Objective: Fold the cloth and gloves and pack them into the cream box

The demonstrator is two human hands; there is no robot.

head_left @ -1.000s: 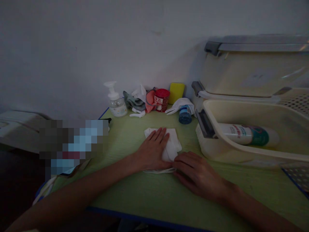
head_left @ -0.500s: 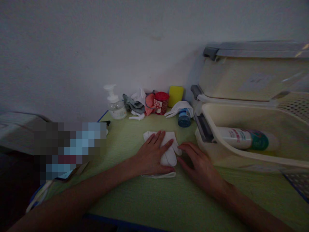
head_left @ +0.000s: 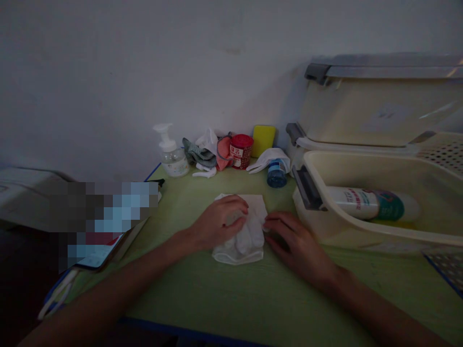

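A white cloth (head_left: 246,238), which looks like a glove, lies bunched on the green table (head_left: 224,299) in front of me. My left hand (head_left: 217,222) rests on its left side with the fingers curled over the fabric. My right hand (head_left: 294,241) lies on the table at the cloth's right edge, fingertips pinching the fabric there. The light is dim.
Along the wall stand a pump bottle (head_left: 170,152), crumpled rags (head_left: 206,149), a red can (head_left: 241,150), a yellow sponge (head_left: 264,140), another white glove (head_left: 269,158) and a blue jar (head_left: 277,174). A cream basket (head_left: 376,231) at right holds a spray can (head_left: 369,203). A phone (head_left: 97,258) lies at left.
My left hand's fingers went from flat on the cloth to curled, gathering it. The cloth became more bunched. My right hand moved from the cloth's near edge to its right edge.
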